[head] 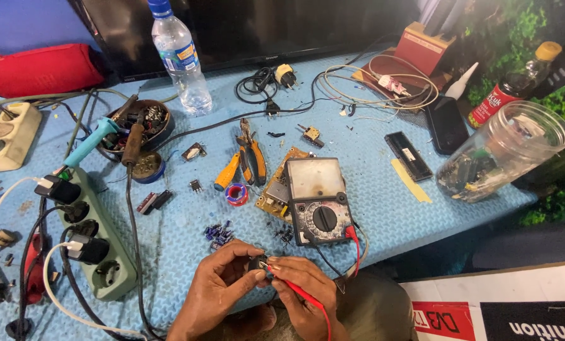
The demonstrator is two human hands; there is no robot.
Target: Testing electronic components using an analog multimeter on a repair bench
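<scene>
Just below the analog multimeter (318, 203), at the bench (383, 215) edge: left hand (222, 278) grip clamped on a small dark component (257, 264), right hand (301, 281) grip pinched on the red probe (295, 292). Best kept steady, tip pressed on the lead, dial watched. Beyond the multimeter, pliers (252, 158), water bottle (181, 58).

Small dark part (258, 263), bottom centre of frame, pinched between fingertips of both hands, mostly hidden. Red probe (293, 292) lies slanted, tip touching the part, lead running to lower right. Black-and-grey dial meter (317, 201) flat on blue mat, centre frame.
</scene>
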